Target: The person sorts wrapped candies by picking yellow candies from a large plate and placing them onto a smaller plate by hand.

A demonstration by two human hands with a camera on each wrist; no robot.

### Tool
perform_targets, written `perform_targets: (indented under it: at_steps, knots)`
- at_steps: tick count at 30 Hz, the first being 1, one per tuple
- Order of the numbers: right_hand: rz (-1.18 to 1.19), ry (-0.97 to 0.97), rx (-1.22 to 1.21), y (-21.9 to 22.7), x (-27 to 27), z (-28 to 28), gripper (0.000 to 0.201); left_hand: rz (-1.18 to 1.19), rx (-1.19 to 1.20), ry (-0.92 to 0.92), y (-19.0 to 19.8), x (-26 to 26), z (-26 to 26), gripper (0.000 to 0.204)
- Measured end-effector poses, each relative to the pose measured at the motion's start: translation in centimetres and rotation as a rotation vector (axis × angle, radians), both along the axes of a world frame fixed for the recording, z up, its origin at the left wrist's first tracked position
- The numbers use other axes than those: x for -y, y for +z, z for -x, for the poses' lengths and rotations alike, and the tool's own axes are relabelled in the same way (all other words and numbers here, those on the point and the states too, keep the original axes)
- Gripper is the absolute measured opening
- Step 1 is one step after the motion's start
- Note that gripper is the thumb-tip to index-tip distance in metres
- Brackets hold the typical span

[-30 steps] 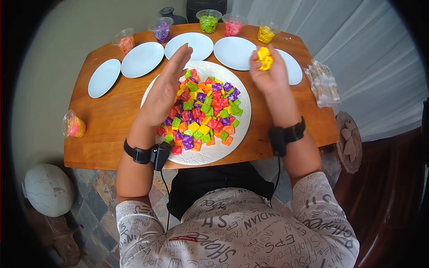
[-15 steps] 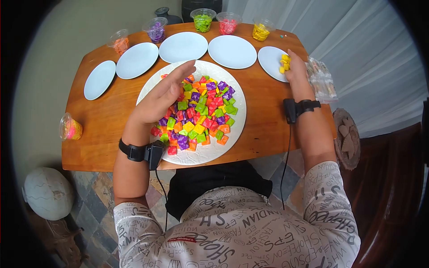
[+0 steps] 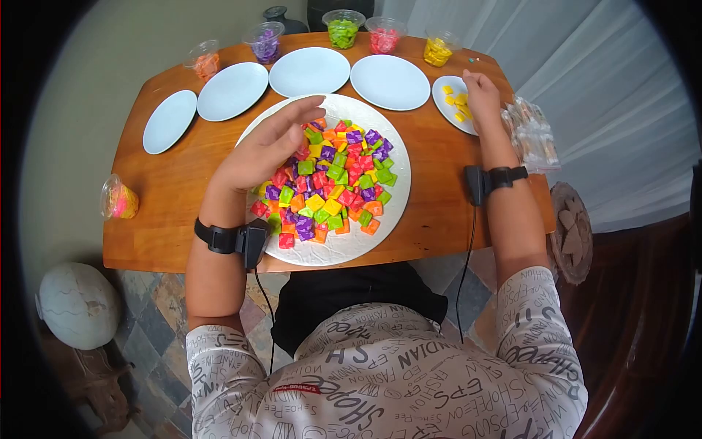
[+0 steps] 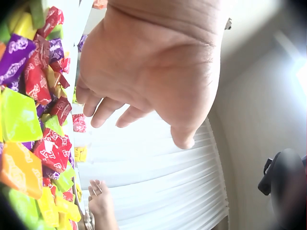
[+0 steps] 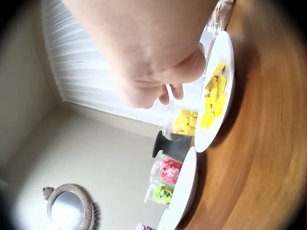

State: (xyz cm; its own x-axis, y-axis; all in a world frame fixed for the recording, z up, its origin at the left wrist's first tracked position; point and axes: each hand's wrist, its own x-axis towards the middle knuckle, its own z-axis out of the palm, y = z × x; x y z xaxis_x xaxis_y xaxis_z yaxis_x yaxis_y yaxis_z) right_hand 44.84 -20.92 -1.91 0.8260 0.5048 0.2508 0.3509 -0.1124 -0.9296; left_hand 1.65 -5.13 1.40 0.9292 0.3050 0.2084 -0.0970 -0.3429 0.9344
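Observation:
A large white plate [image 3: 397,205] bears a heap of wrapped square candies [image 3: 338,175] in red, green, purple, orange and yellow. My left hand [image 3: 265,152] hovers over this plate's left side, palm facing the candies, fingers extended and thumb apart, holding nothing. At the far right, my right hand [image 3: 483,101] is above the right edge of a small white plate [image 5: 204,138], its fingers loosely bent. Several yellow candies [image 5: 216,93] lie spread on that small plate, below the hand. Nothing shows between the right hand's fingers.
More white plates [image 3: 390,82] curve along the table's far side. Behind them stand clear cups of candies sorted by colour, including green [image 3: 342,33] and yellow [image 3: 438,51]. A mixed-colour cup [image 3: 120,200] lies tipped at left. Plastic-wrapped packs [image 3: 530,135] lie at the right edge.
My right hand has moved right with a handful of yellow candies and let them go onto the rightmost plate. The left hand has stayed over the large plate, its fingers tilting further right.

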Motion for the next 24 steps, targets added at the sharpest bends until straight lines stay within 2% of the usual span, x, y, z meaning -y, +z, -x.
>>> perform_targets:
  at_steps: [2,4,6,8,9,10,12,14,16,19,20,22,23,24]
  knots:
    - [-0.005,0.038,0.030,1.1,-0.3,3.2,0.028,0.007,-0.036,0.022,0.1,-0.1,0.1,0.092]
    - [0.014,0.402,0.195,1.9,-0.5,6.1,0.024,0.081,-0.079,0.044,0.1,-0.3,0.2,0.067]
    - [0.211,0.690,0.306,4.4,0.1,10.5,0.021,0.116,-0.103,0.097,0.0,0.0,0.0,0.063]
    - [0.415,0.944,0.239,6.4,0.8,14.6,0.024,0.149,-0.124,0.149,0.3,0.1,0.0,0.059]
    - [0.511,1.034,0.306,7.2,0.9,15.8,0.028,0.127,-0.182,0.180,0.8,0.1,0.1,0.053]
    - [0.509,1.040,0.304,6.6,0.6,16.2,0.028,0.105,-0.240,0.212,1.1,0.0,0.2,0.048]
    - [0.521,1.021,0.553,5.3,-0.1,16.6,0.027,0.071,-0.251,0.211,0.7,-0.4,0.4,0.044]
    - [0.599,0.995,0.605,4.7,-0.3,16.9,0.026,0.035,-0.260,0.207,0.1,-0.8,0.3,0.040]
    - [0.573,0.910,0.662,3.6,-0.5,17.2,0.028,-0.247,-0.180,0.153,0.0,-0.8,0.2,0.037]
    - [0.580,0.857,0.743,2.7,-0.3,17.6,0.028,-0.167,-0.255,0.076,0.7,0.2,0.3,0.037]
    - [0.580,0.857,0.738,2.5,-0.2,17.7,0.028,-0.165,-0.260,0.074,0.2,0.3,0.3,0.037]
    - [0.529,0.884,0.682,2.4,0.0,17.6,0.026,-0.439,-0.222,0.122,-0.9,0.5,0.2,0.039]
    - [0.528,0.883,0.679,2.2,0.0,17.4,0.026,-0.439,-0.225,0.119,-1.0,0.6,0.2,0.039]
    - [0.434,0.911,0.649,2.0,0.0,17.2,0.026,-0.546,-0.235,0.140,-1.1,0.8,0.1,0.034]
